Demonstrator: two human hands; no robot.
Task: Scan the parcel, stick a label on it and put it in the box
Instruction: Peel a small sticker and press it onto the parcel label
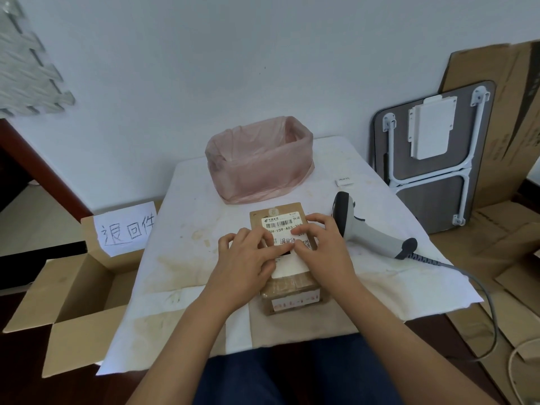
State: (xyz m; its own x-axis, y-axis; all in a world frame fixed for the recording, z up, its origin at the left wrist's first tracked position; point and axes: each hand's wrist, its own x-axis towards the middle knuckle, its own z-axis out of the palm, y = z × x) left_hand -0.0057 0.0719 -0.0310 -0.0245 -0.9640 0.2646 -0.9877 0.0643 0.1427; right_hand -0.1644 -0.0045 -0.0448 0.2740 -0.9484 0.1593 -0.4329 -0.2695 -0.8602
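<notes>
A brown cardboard parcel (289,290) lies on the white-covered table (187,229), with a white shipping label and barcode (282,222) on its top. A small handwritten label (287,241) sits across the middle of that top. My left hand (248,258) and my right hand (321,244) both rest flat on the parcel, fingertips pressing on the small label. An open cardboard box (73,290) stands on the floor to the left, with a handwritten paper sign (125,228) on its flap. A grey barcode scanner (365,229) lies on the table just right of the parcel.
A bin lined with a pink plastic bag (258,159) stands at the table's far side. A small pad of white labels (344,181) lies at the back right. The scanner's cable (479,287) trails off the right edge. A folded table (432,153) and flattened cardboard (511,118) lean against the wall.
</notes>
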